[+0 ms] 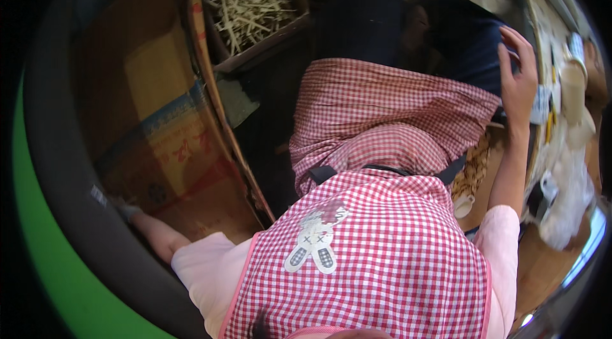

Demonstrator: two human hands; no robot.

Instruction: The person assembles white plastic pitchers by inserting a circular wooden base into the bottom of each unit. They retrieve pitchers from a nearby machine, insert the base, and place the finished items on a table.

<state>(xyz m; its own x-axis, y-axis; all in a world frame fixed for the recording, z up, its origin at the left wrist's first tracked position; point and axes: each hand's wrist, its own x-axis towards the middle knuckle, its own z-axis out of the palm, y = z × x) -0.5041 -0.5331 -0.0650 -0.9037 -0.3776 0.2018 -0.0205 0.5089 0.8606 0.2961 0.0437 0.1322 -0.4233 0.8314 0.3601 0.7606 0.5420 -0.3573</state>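
Note:
My left arm reaches down to the left beside a big cardboard box (191,173). At its end my left hand (125,206) is small, dark and blurred against the box, so its fingers and anything in them cannot be made out. My right hand (519,74) is raised at the edge of the table (539,39) on the right. Its fingers are loosely bent and apart, with nothing seen between them. A red-and-white checked apron (395,224) with a rabbit patch (312,246) covers my front and lap.
Beyond the cardboard box, a bin holds many pale thin strips (252,14). On the right-hand table lie a cream cylindrical thing (572,87), a yellow pen-like stick (549,125) and a clear plastic bag (566,192). Brown scraps (473,170) and a white cup-like piece (464,206) lie lower down.

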